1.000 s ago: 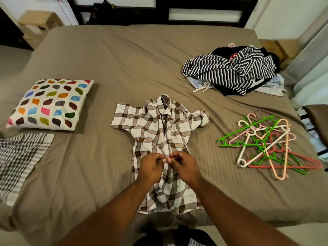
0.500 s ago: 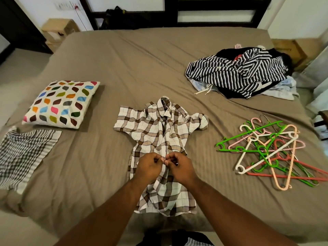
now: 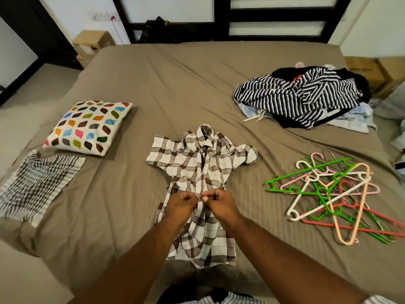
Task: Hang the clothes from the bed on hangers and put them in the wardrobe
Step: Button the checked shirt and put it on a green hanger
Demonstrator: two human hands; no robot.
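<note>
Together, left hand (image 3: 183, 204), right hand (image 3: 219, 201), each grip pinching checked shirt (image 3: 197, 163) placket

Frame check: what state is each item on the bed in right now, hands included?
Plaid shirt: spread flat on the bed, not on a hanger.
Left hand: pinches the shirt's front edge.
Right hand: pinches the front edge opposite it.
Hangers: loose tangled pile, all bare.
Striped clothes heap: crumpled, unhung.
Pillow: lying flat.
Checked cloth: spread flat.
</note>
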